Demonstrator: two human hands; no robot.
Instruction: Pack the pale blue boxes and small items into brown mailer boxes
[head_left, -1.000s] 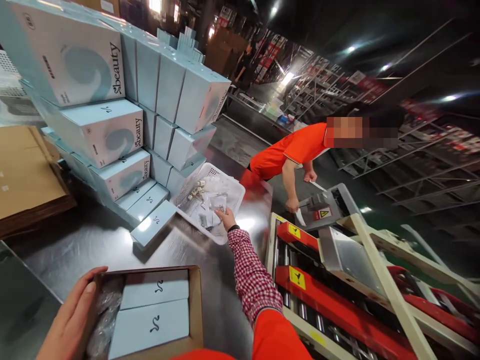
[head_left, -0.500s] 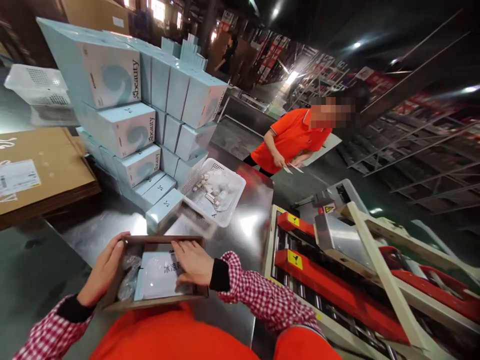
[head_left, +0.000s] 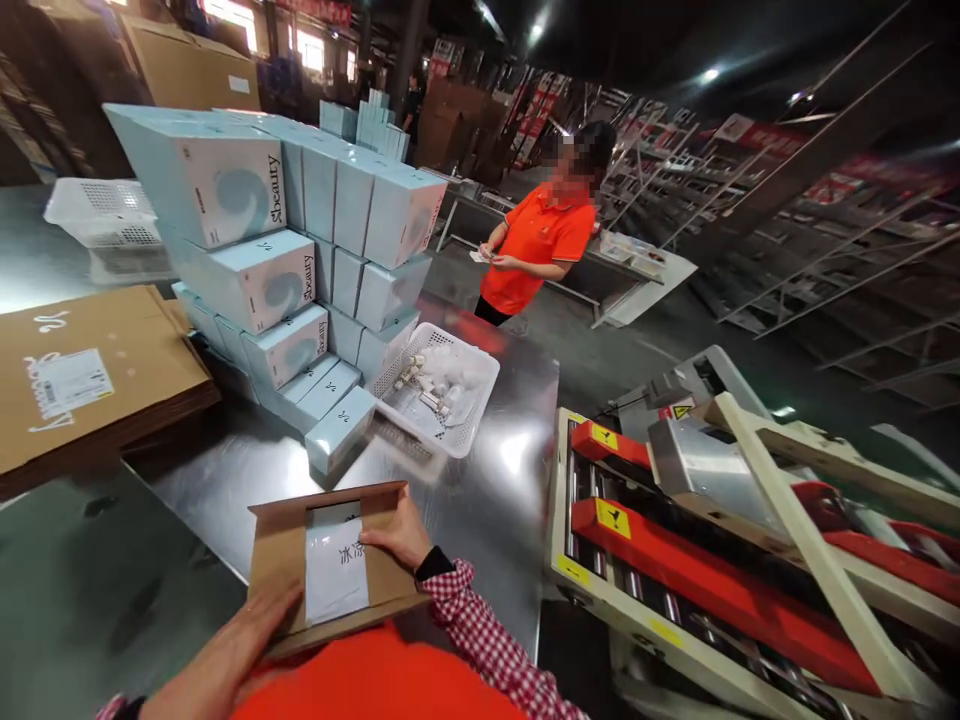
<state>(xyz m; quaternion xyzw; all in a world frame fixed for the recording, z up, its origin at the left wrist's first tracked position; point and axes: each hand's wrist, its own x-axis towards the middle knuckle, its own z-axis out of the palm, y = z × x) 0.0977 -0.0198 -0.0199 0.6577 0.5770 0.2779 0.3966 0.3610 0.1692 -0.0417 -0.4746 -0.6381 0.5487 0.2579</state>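
Observation:
A brown cardboard box [head_left: 285,545] lies low in front of me, its two end flaps folded inward. In the gap between them shows a white packet [head_left: 335,580] printed with dark characters. My left hand [head_left: 262,625] rests against the box's left flap near the front side, fingers stretched out. At the right end my right hand [head_left: 405,535] grips the box, thumb over the right flap and fingers at the outer edge, partly hidden. What lies under the flaps is hidden.
Stacked pale blue boxes [head_left: 330,210] stand beyond on the metal table [head_left: 517,400]. Beside them sits a white basket [head_left: 480,390] holding small items. Flat cartons [head_left: 150,350] lie left, a roller machine [head_left: 675,560] right. A person in orange [head_left: 536,245] stands behind.
The box's end flaps have come inward over the contents. My left hand has moved from the left wall onto the flap; my right has shifted to the right end. The co-worker has turned.

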